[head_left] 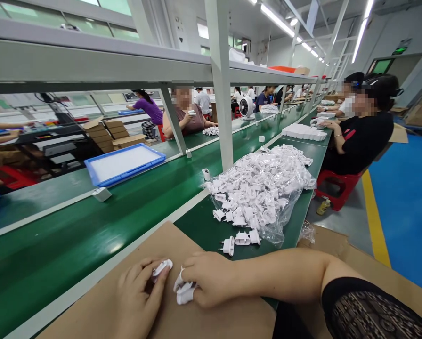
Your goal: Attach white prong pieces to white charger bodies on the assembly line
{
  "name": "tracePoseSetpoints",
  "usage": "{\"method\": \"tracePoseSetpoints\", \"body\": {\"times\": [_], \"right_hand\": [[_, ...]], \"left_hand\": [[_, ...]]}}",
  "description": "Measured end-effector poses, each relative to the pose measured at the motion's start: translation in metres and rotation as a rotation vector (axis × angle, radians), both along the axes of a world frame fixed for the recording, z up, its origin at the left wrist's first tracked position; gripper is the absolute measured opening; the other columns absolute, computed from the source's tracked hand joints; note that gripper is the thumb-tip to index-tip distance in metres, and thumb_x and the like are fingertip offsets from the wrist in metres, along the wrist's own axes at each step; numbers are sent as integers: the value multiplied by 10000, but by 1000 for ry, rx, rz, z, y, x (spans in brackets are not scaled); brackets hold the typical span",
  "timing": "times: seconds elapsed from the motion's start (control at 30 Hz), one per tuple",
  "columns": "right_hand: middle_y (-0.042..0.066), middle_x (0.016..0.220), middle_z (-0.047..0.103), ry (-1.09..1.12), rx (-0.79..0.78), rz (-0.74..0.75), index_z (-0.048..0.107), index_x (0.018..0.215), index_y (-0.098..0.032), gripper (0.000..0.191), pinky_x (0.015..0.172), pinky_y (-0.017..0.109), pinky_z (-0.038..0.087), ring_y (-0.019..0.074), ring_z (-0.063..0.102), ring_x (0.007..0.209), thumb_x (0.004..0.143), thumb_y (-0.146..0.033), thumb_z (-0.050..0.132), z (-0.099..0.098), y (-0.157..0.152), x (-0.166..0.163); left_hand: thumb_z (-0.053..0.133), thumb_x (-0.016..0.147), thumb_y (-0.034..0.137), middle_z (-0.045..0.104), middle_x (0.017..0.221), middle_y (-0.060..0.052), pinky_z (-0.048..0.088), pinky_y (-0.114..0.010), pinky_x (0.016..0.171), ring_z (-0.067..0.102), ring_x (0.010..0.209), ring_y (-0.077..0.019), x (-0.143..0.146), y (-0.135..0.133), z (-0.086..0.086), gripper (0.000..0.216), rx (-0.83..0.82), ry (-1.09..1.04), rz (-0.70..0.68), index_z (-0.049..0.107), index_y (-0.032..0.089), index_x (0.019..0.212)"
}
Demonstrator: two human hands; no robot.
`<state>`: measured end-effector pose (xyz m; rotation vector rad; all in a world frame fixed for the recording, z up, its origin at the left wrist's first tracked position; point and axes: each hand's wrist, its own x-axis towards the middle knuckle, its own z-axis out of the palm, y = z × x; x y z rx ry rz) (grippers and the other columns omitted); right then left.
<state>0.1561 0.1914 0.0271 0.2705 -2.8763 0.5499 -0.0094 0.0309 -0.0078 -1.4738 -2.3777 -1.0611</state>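
My left hand point(138, 294) is closed around a small white plastic plug part point(162, 267), pinched between thumb and fingers above the brown cardboard sheet point(239, 318). Close beside it, my right hand point(211, 278) has its fingers closed on white plastic plug parts point(185, 293). The fingertips look white-covered, so where cover ends and plastic begins is hard to make out. Past the right hand, a few loose white plug housings point(228, 246) with pins lie on the green bench. Behind them spreads a big heap of similar white plug housings point(263, 181) on clear plastic film.
A green conveyor belt point(133, 188) runs along the left. On its far side lies a blue-rimmed tray point(126, 162). A metal post point(221, 94) supports a shelf point(101, 61) overhead. A co-worker in black point(362, 127) sits on a red stool point(336, 188) at right.
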Motion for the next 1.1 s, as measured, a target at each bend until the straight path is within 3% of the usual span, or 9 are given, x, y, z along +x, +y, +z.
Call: {"method": "tracePoseSetpoints", "body": {"times": [0.13,0.3,0.43,0.53,0.6,0.7,0.83,1.0,1.1], "right_hand": [[67,968,682,30,6,6,659,937,-172,128,808,282,496,198,605,893,813,-186,630,4,-1,2],[74,971,688,-31,18,43,671,985,-173,183,822,309,504,227,611,962,804,-168,640,10,-2,4],[86,1005,687,169,-57,110,654,938,-161,156,923,298,496,211,611,1002,786,-135,629,13,-2,5],[73,919,666,252,-46,165,647,917,-155,115,947,305,490,205,606,933,804,-170,632,14,-4,5],[68,876,652,228,-6,193,646,901,-155,84,899,309,497,201,593,866,832,-197,623,14,-6,7],[62,889,665,174,37,243,658,926,-159,99,846,317,491,205,585,845,849,-212,624,14,-9,9],[46,951,696,138,49,287,675,1020,-175,180,802,329,484,221,601,892,849,-214,640,17,-8,11],[50,1012,719,110,37,275,690,1109,-183,236,841,332,499,229,622,987,883,-233,644,16,-4,10],[60,1046,735,71,-14,263,707,1145,-176,275,873,326,512,233,637,1039,875,-205,659,10,-1,5]], "left_hand": [[561,945,536,730,1110,-112,445,-530,986,643,1088,-328,-1,0,6,338,96,-1,24,750,273,1042],[588,879,611,741,1109,-94,464,-537,991,636,1077,-334,3,6,6,394,-89,-181,-46,795,282,942],[602,882,559,716,1204,-94,502,-536,1008,609,1144,-339,9,0,10,354,-177,-259,-141,811,308,1020],[521,945,526,660,1366,-72,483,-508,1099,568,1290,-322,3,-1,20,395,-194,-394,-185,784,318,1153],[492,947,538,669,1366,-77,475,-470,1125,576,1308,-311,-8,11,33,434,-147,-440,-112,778,280,1149],[518,867,626,748,1175,-116,511,-466,1041,652,1155,-342,-28,54,61,479,-136,-286,57,780,233,948],[513,869,657,738,1194,-160,482,-441,1022,629,1180,-355,-51,141,85,546,-244,-115,76,768,191,1000],[650,795,731,694,1252,-272,510,-416,853,643,1154,-419,-65,239,73,765,-299,-175,204,707,69,1174],[711,809,587,737,1088,-277,498,-394,748,691,1013,-402,-68,269,68,605,-307,-231,270,729,44,1076]]}}
